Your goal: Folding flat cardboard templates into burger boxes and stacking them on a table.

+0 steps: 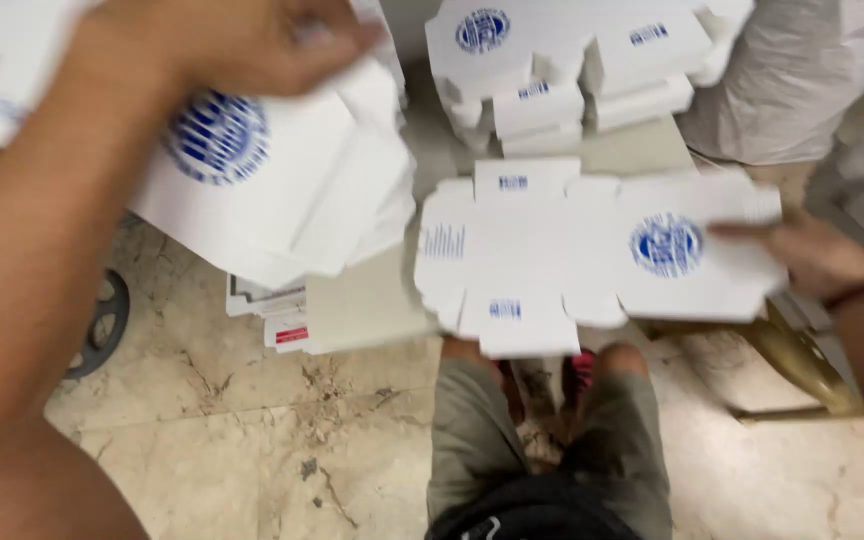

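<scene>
My left hand (pixel 237 40) is raised at the upper left, gripping a partly folded white cardboard box (pixel 282 185) with a round blue print. The picture there is blurred by motion. My right hand (pixel 812 262) reaches in from the right and rests its fingers on the right edge of a flat, unfolded white box blank (pixel 562 250), which lies on a small table (pixel 362 305) in front of me. That blank carries the same round blue print on its right panel.
A stack of flat white box blanks (pixel 572 70) lies at the back of the table. A large pale plastic bag (pixel 802 80) stands at the upper right. My knees in grey shorts (pixel 542 440) show below, over a cracked marble floor (pixel 252 430). A dark wheel (pixel 102 325) sits at left.
</scene>
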